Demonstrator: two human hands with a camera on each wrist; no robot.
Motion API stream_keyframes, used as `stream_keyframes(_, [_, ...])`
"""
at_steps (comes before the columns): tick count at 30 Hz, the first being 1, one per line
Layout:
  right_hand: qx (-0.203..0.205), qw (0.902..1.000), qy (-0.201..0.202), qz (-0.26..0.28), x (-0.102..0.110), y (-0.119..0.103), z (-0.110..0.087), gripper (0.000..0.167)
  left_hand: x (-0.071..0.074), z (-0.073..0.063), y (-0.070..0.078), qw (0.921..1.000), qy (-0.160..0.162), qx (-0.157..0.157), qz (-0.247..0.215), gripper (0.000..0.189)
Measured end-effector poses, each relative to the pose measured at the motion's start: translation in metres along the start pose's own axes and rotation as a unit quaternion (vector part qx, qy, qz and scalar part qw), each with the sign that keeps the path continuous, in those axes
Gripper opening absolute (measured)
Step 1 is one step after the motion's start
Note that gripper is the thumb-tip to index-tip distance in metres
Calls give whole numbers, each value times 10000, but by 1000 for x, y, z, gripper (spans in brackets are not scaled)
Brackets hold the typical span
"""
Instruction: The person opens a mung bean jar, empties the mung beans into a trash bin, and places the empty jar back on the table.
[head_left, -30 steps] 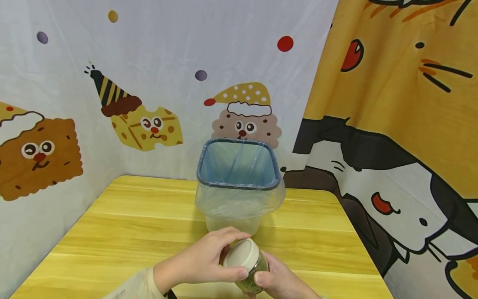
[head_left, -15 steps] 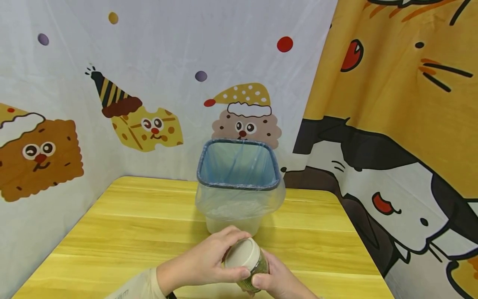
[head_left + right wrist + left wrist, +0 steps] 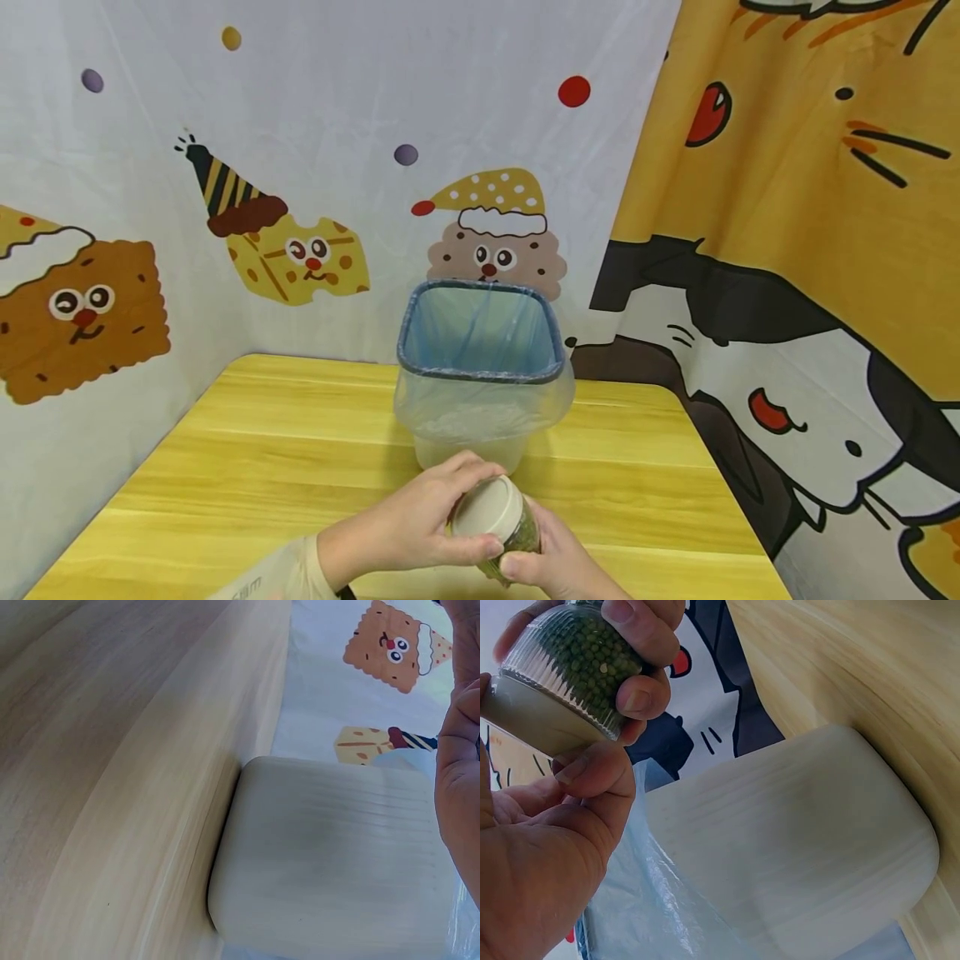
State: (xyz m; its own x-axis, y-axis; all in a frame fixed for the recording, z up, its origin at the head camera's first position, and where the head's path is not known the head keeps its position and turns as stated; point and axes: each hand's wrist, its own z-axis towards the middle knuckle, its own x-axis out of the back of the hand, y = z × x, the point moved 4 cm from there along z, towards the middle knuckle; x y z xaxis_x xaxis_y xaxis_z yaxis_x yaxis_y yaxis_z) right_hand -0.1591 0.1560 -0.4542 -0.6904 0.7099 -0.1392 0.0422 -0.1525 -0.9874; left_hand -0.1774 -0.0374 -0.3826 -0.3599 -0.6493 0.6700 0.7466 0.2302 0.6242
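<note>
A ribbed clear jar (image 3: 585, 660) of small green beans, perhaps mung beans, is held tilted between both hands near the table's front. Its cream lid (image 3: 487, 507) is on and faces up and to the left in the head view. My left hand (image 3: 408, 527) grips the lid, thumb on the near side and fingers over the far side. The right hand (image 3: 558, 557) wraps round the jar's body, thumb along its near side. In the left wrist view, right-hand fingertips (image 3: 639, 697) press on the glass. Only part of a hand (image 3: 459, 772) shows at the right wrist view's edge.
Just beyond the hands stands a pale waste bin (image 3: 468, 454) with a blue rim (image 3: 480, 375) and a clear plastic liner folded over its outside. It sits on a yellow wood-grain table (image 3: 300, 450). Cartoon-printed curtains (image 3: 322, 108) hang behind and to the right.
Both hands keep their hold on the jar and lid, with only slight shifts. The jar looks tipped a little further, and the whole head view has drifted very slightly.
</note>
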Motion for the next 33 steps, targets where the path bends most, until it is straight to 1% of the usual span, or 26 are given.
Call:
stream_keyframes(10, [366, 9987, 185, -316, 1, -2, 4, 63, -2, 1, -4, 9999, 67, 150, -5, 59])
stream_keyframes(14, [170, 9983, 420, -371, 1, -2, 4, 67, -3, 1, -6, 9996, 68, 280, -66, 58])
stream_keyframes(17, [-7, 9961, 701, -544, 1, -2, 3, 71, -3, 2, -7, 9992, 76, 374, -97, 58])
stream_keyframes(20, [-33, 9927, 933, -764, 0, -3, 3, 73, -4, 2, -9, 9988, 128, 464, -110, 58])
stream_keyframes(24, [-59, 9892, 1145, -909, -1, -3, 4, 72, -3, 1, -11, 9982, 247, 534, -76, 58])
stream_keyframes(27, [-4, 9881, 1146, -1024, -1, -2, 5, 70, -3, 0, -13, 9982, 274, 535, -47, 59])
stream_keyframes(29, [15, 9894, 1074, -977, -1, -1, 5, 70, -3, -1, -14, 9984, 268, 503, -4, 59])
stream_keyframes(33, [-35, 9947, 792, -652, -1, 0, 4, 72, -2, -1, -14, 9990, 247, 340, 176, 60])
